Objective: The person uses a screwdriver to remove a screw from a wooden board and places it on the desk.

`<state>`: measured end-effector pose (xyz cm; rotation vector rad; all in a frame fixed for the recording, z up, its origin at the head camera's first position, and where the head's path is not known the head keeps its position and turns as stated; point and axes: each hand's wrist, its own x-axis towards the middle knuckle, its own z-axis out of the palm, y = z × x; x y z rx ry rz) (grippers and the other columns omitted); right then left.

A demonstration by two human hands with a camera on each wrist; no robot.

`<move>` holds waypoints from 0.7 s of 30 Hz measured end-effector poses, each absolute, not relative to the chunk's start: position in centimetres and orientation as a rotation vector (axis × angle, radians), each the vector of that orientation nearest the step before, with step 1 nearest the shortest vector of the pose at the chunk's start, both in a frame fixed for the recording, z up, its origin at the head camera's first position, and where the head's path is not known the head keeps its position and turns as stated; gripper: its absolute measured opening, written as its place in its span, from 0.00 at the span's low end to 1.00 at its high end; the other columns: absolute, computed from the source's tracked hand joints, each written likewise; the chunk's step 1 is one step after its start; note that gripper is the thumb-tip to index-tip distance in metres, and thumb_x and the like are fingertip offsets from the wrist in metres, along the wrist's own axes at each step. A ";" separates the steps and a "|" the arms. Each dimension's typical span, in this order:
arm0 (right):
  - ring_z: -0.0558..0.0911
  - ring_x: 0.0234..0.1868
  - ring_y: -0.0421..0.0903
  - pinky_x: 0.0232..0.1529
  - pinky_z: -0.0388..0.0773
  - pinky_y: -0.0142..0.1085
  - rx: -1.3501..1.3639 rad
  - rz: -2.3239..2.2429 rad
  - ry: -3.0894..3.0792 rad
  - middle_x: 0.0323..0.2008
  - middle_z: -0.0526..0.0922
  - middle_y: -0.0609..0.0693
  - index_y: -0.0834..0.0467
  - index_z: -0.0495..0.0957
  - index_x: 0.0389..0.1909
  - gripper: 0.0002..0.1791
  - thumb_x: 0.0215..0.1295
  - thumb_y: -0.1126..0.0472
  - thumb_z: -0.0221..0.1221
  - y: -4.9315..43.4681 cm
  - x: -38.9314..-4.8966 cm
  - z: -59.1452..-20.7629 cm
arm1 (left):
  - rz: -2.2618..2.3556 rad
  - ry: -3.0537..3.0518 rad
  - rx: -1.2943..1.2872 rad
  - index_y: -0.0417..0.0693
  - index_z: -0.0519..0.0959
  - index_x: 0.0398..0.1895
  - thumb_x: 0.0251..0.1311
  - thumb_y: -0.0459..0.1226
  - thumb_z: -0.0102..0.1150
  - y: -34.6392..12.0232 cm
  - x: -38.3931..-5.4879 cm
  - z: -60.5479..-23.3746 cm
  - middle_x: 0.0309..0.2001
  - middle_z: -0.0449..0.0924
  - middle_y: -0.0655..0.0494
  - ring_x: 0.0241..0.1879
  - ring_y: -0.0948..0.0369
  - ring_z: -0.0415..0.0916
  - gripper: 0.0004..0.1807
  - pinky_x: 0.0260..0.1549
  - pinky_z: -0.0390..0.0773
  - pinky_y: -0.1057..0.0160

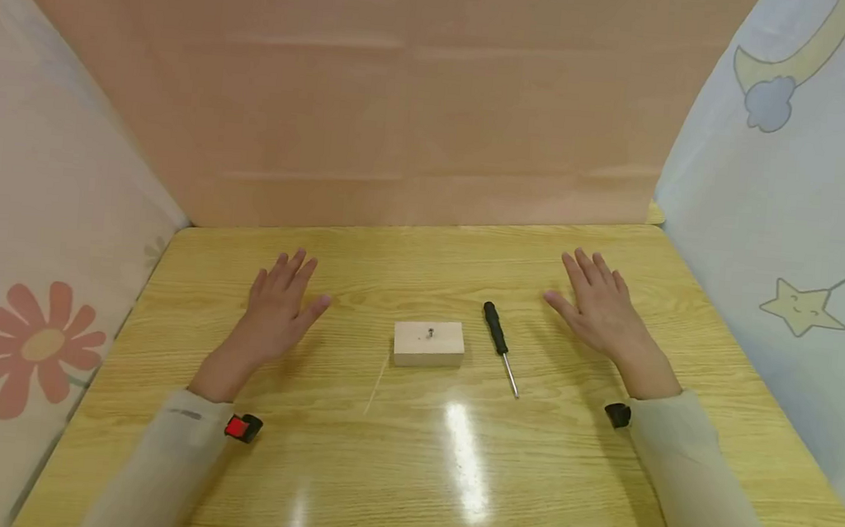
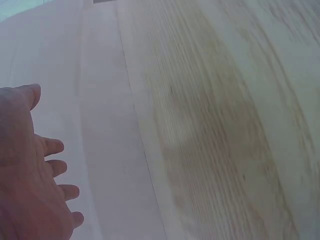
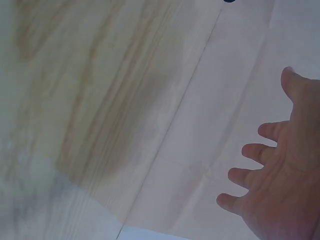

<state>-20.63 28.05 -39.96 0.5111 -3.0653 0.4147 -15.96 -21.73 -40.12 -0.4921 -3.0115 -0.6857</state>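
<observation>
A pale wooden block (image 1: 428, 345) lies near the middle of the table, with a small screw (image 1: 430, 332) standing up from its top face. Just right of it is a screwdriver (image 1: 495, 329) with a black handle, its metal shaft pointing toward the person. My left hand (image 1: 274, 315) is to the left of the block, palm down, fingers spread and holding nothing. To the right of the screwdriver, my right hand (image 1: 599, 312) is likewise spread and holds nothing. Both wrist views show the left hand (image 2: 30, 170) and right hand (image 3: 282, 175) with extended fingers, apart from any object.
The wood-grain table (image 1: 346, 473) carries a bright light reflection in front of the block. A plain peach-coloured sheet (image 1: 406, 88) hangs along the back edge. Patterned curtains flank it, one with a flower (image 1: 43, 345) on the left, one with a star (image 1: 802, 308) on the right.
</observation>
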 end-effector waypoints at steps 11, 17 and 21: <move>0.47 0.77 0.71 0.72 0.43 0.69 0.569 0.483 -3.078 0.78 0.47 0.69 0.63 0.46 0.80 0.43 0.79 0.37 0.42 26.4 -20.4 -40.5 | -0.624 -2.965 -0.642 0.41 0.49 0.81 0.76 0.58 0.43 -19.3 -15.6 -40.4 0.81 0.42 0.40 0.80 0.40 0.33 0.42 0.72 0.34 0.31; 0.50 0.76 0.70 0.72 0.46 0.67 0.608 0.456 -3.078 0.77 0.50 0.69 0.64 0.49 0.79 0.43 0.79 0.39 0.45 25.1 -20.2 -40.7 | -0.632 -2.958 -0.724 0.42 0.51 0.81 0.76 0.57 0.45 -18.0 -15.3 -40.6 0.81 0.45 0.42 0.80 0.41 0.37 0.41 0.73 0.35 0.33; 0.52 0.76 0.71 0.72 0.47 0.67 0.643 0.428 -3.082 0.76 0.51 0.70 0.65 0.48 0.79 0.42 0.80 0.41 0.46 24.7 -20.1 -40.6 | -0.636 -2.954 -0.776 0.42 0.52 0.80 0.76 0.56 0.46 -17.3 -15.0 -40.8 0.80 0.47 0.42 0.80 0.41 0.39 0.40 0.73 0.36 0.34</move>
